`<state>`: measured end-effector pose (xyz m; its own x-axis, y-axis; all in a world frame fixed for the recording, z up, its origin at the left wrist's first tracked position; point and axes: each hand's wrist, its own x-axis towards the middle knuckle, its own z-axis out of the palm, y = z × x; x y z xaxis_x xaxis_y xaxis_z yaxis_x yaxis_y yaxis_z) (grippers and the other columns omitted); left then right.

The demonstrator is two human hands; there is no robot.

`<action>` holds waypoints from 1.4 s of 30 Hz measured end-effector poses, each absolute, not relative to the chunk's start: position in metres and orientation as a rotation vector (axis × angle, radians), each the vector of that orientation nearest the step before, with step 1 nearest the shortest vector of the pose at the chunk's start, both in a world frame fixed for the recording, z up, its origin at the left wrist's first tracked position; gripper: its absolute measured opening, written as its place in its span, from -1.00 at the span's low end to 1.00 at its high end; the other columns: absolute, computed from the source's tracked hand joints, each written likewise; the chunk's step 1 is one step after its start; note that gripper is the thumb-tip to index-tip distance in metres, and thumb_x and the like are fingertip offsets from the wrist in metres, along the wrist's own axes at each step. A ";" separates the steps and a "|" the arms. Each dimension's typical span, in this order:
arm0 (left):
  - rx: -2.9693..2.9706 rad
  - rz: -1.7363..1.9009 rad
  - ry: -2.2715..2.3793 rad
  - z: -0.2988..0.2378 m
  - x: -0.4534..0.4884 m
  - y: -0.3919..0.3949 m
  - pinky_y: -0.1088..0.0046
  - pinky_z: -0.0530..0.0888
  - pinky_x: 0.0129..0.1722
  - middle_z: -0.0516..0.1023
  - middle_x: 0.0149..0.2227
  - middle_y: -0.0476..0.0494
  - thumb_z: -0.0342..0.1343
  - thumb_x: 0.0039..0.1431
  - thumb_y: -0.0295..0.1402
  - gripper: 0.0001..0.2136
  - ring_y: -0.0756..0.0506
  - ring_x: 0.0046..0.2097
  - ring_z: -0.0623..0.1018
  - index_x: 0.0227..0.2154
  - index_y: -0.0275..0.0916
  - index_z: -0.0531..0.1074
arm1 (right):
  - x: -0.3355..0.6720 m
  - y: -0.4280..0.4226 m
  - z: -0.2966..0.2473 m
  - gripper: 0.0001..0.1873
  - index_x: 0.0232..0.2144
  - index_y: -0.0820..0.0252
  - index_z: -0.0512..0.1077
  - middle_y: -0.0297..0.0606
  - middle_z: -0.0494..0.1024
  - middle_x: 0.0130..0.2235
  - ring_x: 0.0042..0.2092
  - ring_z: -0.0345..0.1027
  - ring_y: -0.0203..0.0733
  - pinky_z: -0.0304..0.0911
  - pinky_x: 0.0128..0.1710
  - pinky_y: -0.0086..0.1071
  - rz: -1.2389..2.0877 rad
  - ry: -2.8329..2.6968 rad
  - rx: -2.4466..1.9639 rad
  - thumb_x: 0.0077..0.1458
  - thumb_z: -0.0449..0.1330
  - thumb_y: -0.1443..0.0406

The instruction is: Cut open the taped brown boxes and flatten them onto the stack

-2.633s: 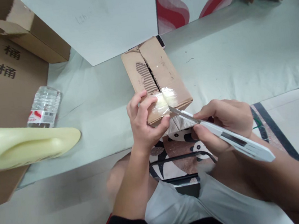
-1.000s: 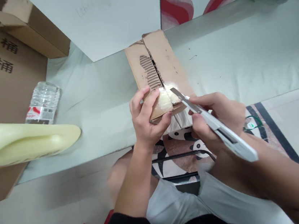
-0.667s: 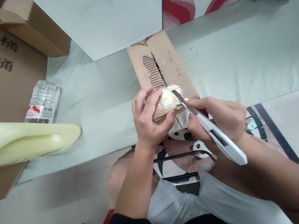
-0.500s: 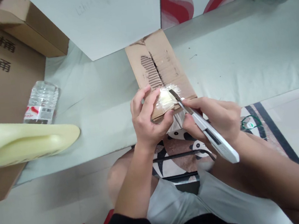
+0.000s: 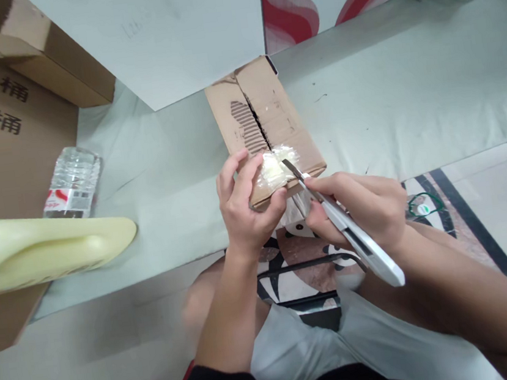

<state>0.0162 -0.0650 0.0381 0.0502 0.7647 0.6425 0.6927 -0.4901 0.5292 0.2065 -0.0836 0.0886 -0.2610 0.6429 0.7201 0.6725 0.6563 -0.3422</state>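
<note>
A small brown cardboard box [image 5: 289, 124] lies on the pale cloth at the middle, with a dark slit along its top. Its near left corner is in the grip of my left hand [image 5: 244, 209], fingers on top and thumb at the near edge. Clear, shiny tape [image 5: 271, 172] sits crumpled at the box's near end, beside those fingers. My right hand [image 5: 369, 206] is closed around a white utility knife [image 5: 355, 233]. The extended blade rests over the tape, its tip near the slit; I cannot tell how deep it goes.
A large white carton [image 5: 197, 30] with red print stands just behind the box. To the left are a water bottle [image 5: 72, 184], a pale yellow jug [image 5: 52, 248] and brown cartons [image 5: 76, 64]. A panda-patterned surface [image 5: 306, 245] lies under my hands.
The box and both hands appear slightly further left, while the whole view has shifted a little. The blade stays at the tape, and both grips look the same.
</note>
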 end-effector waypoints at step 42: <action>2.218 1.539 1.490 0.037 0.020 -0.064 0.06 0.43 0.28 0.45 0.18 -0.30 0.09 0.36 0.00 -0.56 -0.26 0.22 0.50 0.13 -0.16 0.45 | 0.188 -0.088 0.097 -0.70 -0.11 0.14 0.56 -0.39 0.58 -0.49 -0.58 0.34 -0.34 0.24 -0.54 -0.43 0.288 -1.801 -1.238 0.13 0.15 0.36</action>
